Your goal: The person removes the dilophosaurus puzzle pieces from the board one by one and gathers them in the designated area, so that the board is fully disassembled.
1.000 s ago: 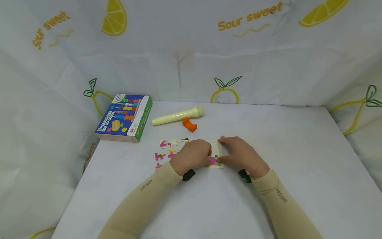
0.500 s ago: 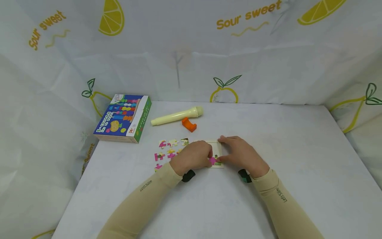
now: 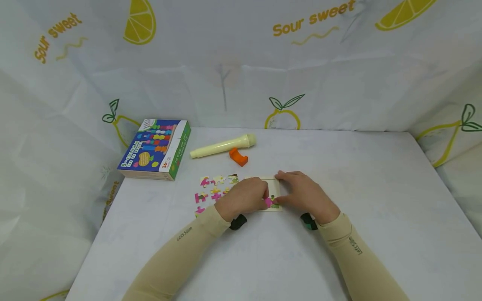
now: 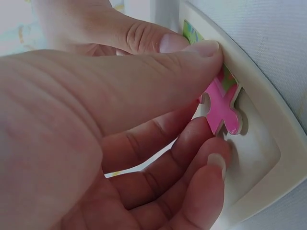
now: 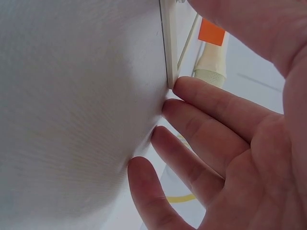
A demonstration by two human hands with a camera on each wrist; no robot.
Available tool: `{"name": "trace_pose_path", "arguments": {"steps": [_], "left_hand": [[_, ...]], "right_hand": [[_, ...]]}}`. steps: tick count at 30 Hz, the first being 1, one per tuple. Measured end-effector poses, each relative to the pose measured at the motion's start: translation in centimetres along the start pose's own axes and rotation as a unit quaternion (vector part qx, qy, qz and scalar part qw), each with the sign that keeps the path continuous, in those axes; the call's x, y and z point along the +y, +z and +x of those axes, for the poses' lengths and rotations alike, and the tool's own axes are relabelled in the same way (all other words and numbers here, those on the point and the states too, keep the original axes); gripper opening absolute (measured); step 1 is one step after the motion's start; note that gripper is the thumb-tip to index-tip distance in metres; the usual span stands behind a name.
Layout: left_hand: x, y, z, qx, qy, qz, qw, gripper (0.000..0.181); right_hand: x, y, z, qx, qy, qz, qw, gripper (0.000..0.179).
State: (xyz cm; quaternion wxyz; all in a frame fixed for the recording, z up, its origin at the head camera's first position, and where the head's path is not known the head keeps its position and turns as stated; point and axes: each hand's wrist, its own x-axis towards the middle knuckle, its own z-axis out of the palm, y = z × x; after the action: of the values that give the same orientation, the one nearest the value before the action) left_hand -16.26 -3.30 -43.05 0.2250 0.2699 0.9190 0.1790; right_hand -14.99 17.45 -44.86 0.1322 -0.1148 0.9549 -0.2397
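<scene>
My left hand (image 3: 242,194) pinches a pink jigsaw piece (image 4: 221,109) between thumb and fingers, over the cream puzzle tray (image 3: 276,185). Against it, within the tray's lower right part, lies a green-patterned piece (image 4: 191,32), partly covered by the thumbs. The right hand (image 3: 306,194) rests along the tray's right side with fingers extended. Its thumb presses near the green-patterned piece, and its index fingertip (image 5: 180,86) touches the tray's corner. My left hand hides the tray's left part.
Several loose jigsaw pieces (image 3: 201,196) lie left of the tray. Behind are a pale yellow toy microphone (image 3: 222,147) and an orange curved block (image 3: 238,157). A blue and green toy box (image 3: 154,148) stands at the back left, near the patterned cloth wall (image 3: 241,92).
Both hands stay almost in place at the tray, and the pink piece shifts very little. The head view has tilted slightly.
</scene>
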Motion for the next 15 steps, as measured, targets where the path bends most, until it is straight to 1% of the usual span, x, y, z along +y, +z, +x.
{"name": "trace_pose_path", "arguments": {"steps": [10,15], "left_hand": [[-0.09,-0.02,0.10,-0.004,-0.009,-0.015,0.9998,0.015],[-0.25,-0.10,0.15,-0.004,-0.010,-0.021,0.9997,0.012]], "right_hand": [[-0.18,-0.10,-0.16,-0.003,0.004,-0.004,1.0000,0.079],[-0.14,-0.10,-0.12,-0.004,-0.001,-0.006,1.0000,0.079]]}}
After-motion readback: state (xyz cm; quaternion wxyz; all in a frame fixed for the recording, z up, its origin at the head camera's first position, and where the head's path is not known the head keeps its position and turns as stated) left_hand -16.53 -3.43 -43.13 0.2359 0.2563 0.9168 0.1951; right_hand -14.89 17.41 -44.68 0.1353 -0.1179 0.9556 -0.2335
